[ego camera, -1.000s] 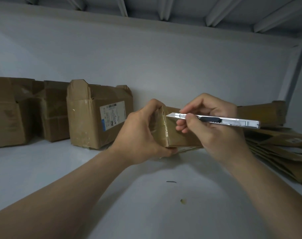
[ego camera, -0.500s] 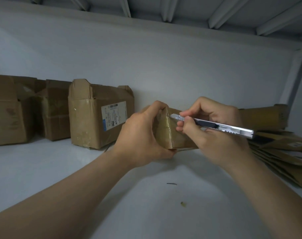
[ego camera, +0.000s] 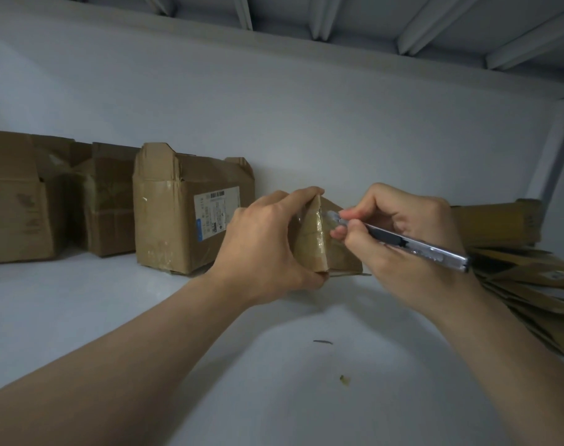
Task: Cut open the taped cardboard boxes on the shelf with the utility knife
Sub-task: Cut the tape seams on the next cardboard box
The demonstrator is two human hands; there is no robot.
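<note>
A small taped cardboard box (ego camera: pixel 316 243) stands on the white shelf (ego camera: pixel 113 317) at the centre. My left hand (ego camera: pixel 261 249) grips its left side, thumb under the lower corner and fingers over the top. My right hand (ego camera: pixel 399 239) holds a silver utility knife (ego camera: pixel 412 244) like a pen. The knife's tip touches the box's taped near edge close to the top. The handle points down to the right.
A larger labelled box (ego camera: pixel 177 214) with raised flaps stands behind on the left, beside two more boxes (ego camera: pixel 16 201). Flattened cardboard (ego camera: pixel 538 284) is piled at the right, with a yellowish box (ego camera: pixel 496 220) behind it. Small debris (ego camera: pixel 322 341) lies on the shelf in front.
The knife has tilted from level to slanting, and its tip has come down onto the box's taped edge. My left hand keeps its hold on the box.
</note>
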